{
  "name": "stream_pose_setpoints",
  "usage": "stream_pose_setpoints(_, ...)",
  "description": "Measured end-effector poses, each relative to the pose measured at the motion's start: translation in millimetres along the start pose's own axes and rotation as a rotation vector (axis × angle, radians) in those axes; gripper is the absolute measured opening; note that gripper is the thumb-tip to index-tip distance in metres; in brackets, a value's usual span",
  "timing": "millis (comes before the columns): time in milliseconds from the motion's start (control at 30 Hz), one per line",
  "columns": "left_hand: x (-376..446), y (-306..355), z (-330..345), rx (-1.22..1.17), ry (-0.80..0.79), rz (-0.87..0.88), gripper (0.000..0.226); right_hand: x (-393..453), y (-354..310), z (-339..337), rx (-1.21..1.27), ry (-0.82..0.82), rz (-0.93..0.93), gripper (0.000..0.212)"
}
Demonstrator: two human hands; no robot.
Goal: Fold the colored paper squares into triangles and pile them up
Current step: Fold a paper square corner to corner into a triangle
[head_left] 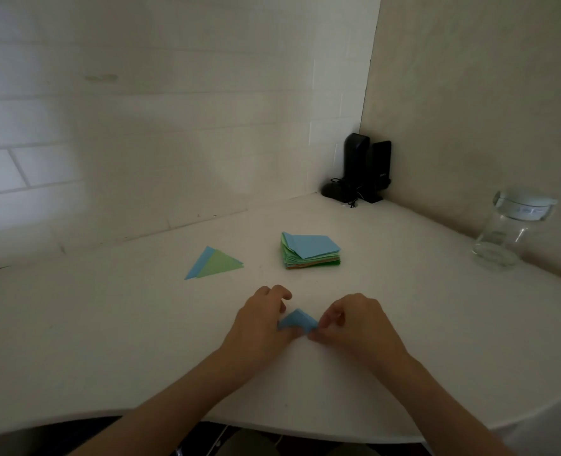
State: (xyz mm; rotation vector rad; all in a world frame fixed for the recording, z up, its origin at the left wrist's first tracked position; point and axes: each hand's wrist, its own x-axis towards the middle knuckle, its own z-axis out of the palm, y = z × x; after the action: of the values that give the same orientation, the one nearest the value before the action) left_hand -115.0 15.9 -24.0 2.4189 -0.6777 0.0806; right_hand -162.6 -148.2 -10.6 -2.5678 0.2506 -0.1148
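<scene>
A blue paper square [297,320] lies bent over on the white table [108,340] between my hands, partly hidden by my fingers. My left hand [259,320] pinches its left side. My right hand [351,324] pinches its right corner. Farther back stands a stack of coloured paper squares [310,253] with a blue sheet on top. To the left of the stack lie two folded triangles, a green triangle [221,263] overlapping a blue triangle [202,261].
A clear glass jar [512,232] stands at the right by the wall. Two black speakers [364,166] with a cable sit in the back corner. Walls close off the back and right. The table's curved front edge runs below my forearms.
</scene>
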Motion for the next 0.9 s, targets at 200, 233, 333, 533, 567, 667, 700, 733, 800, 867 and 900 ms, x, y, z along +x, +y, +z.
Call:
stream_pose_setpoints(200, 3, -4, -4, -0.105, -0.049, -0.060, 0.043, -8, 10, 4, 0.135, 0.036, -0.070, 0.018)
stream_pose_setpoints(233, 3, -5, -5, -0.117, -0.050, -0.066, 0.040, -8, 11, 3, 0.169, 0.036, -0.069, 0.018)
stream_pose_setpoints(333, 4, -6, -7, -0.117, -0.048, -0.064, 0.021, -5, 13, 1, 0.257, 0.059, -0.039, 0.020)
stream_pose_setpoints(533, 2, -4, -9, -0.184, -0.057, -0.048, 0.013, 0, 7, -1, 0.270, 0.045, -0.066, 0.011)
stream_pose_setpoints(567, 2, -5, -12, -0.210, -0.050, -0.057, 0.014, 1, 4, -2, 0.241, 0.026, -0.089, 0.012)
stream_pose_setpoints(667, 3, -15, -22, -0.267, -0.028, -0.081, 0.017, 6, -4, 0, 0.185, 0.008, -0.117, 0.021)
stream_pose_setpoints(700, 4, -19, -26, -0.283, -0.033, -0.088, 0.017, 8, -7, 1, 0.183, 0.012, -0.117, 0.021)
stream_pose_setpoints(733, 5, -23, -29, -0.293, -0.041, -0.101, 0.017, 11, -9, 3, 0.180, 0.020, -0.117, 0.022)
stream_pose_setpoints(800, 6, -30, -36, -0.322, -0.058, -0.137, 0.016, 16, -15, 5, 0.192, 0.035, -0.119, 0.022)
stream_pose_setpoints(867, 7, -35, -42, -0.380, -0.069, -0.175, 0.014, 22, -20, 7, 0.224, 0.041, -0.117, 0.021)
stream_pose_setpoints(900, 8, -37, -44, -0.397, -0.066, -0.186, 0.013, 25, -23, 10, 0.233, 0.036, -0.115, 0.021)
